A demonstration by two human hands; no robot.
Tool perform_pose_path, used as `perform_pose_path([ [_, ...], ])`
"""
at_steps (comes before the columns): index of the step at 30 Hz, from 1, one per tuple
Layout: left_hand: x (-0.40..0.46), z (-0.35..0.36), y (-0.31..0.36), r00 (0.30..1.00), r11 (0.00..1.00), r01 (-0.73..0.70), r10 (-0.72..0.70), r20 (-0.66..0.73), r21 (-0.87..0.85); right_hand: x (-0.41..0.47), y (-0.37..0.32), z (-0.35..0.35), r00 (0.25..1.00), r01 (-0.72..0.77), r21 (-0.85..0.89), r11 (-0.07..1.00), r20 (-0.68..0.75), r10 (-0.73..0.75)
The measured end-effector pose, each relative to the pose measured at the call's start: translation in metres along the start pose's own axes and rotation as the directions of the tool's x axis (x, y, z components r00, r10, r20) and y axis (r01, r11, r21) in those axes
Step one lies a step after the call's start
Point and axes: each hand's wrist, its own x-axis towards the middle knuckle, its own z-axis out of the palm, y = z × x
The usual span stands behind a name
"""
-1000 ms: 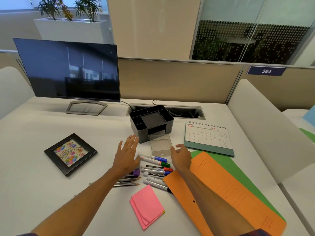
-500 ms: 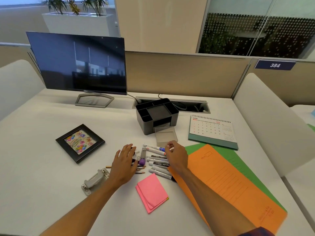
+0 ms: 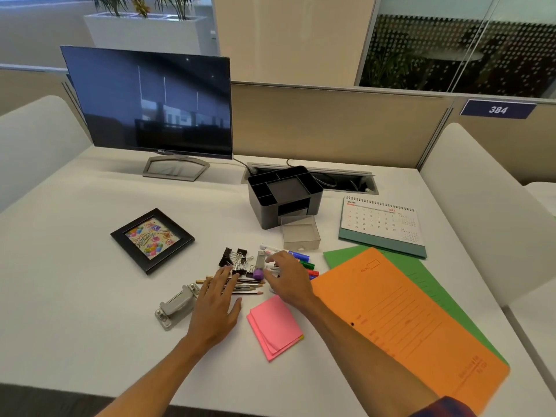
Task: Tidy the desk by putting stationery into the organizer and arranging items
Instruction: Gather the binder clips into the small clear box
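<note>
Tabletop (image 3: 90, 296), white, fills the lower frame. Monitor (image 3: 150, 100), screen dark, stands at upper left on a grey stand. Orange folder (image 3: 406, 320) lies diagonally at lower right, overlapping a green folder (image 3: 346, 255) whose edge shows above and to its right. Desk calendar (image 3: 380, 222) sits at centre right, just above the folders. Black organizer (image 3: 284, 194) sits at frame centre, compartments visibly unfilled; a clear drawer (image 3: 301, 233) is pulled out at its front. Black picture frame (image 3: 152, 239) with a birthday print lies left of centre.

Pink sticky notes (image 3: 275, 329) lie below centre, between the two forearms. Grey hole punch (image 3: 176, 305) lies left of the left hand. Loose stationery clusters below the organizer: markers (image 3: 296, 255) with blue, green and red caps, pencils (image 3: 249, 288) lying roughly horizontal, black binder clips (image 3: 234, 258), and a small clear item with a purple end (image 3: 259, 267), identity unclear.

Left hand (image 3: 215, 308): open, palm down, fingers spread over the pencils; no grasp seen. Right hand (image 3: 288, 281): fingers curled down over the markers, blurred; cannot tell whether anything is gripped.
</note>
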Motion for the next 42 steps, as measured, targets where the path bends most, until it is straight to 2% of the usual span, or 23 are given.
perform_pose_path([
  [6,-0.016,-0.003,-0.001,1.0,1.0,0.009,-0.009,-0.012,-0.014,0.005,-0.013,0.01,0.994,0.09,-0.092,0.992,0.075,-0.083],
  [10,-0.028,-0.002,-0.005,0.999,0.999,0.034,-0.033,0.012,-0.034,0.008,-0.018,0.015,0.986,0.11,-0.194,0.975,0.142,-0.083],
  [15,-0.039,0.0,-0.013,0.995,0.994,0.097,-0.096,0.023,-0.052,0.012,-0.023,0.019,0.987,0.109,-0.268,0.957,0.145,-0.072],
  [23,-0.041,0.011,-0.019,0.973,0.975,0.222,-0.222,0.06,0.007,0.018,-0.027,0.028,0.987,0.126,-0.383,0.915,0.141,-0.076],
  [38,-0.039,0.007,-0.02,0.982,0.982,0.189,-0.188,0.016,-0.02,0.025,-0.033,0.031,0.984,0.151,-0.472,0.868,0.156,-0.086],
  [42,-0.041,0.0,-0.014,0.992,0.992,0.125,-0.125,0.006,-0.017,0.026,-0.034,0.032,0.977,0.196,-0.49,0.849,0.171,-0.127],
])
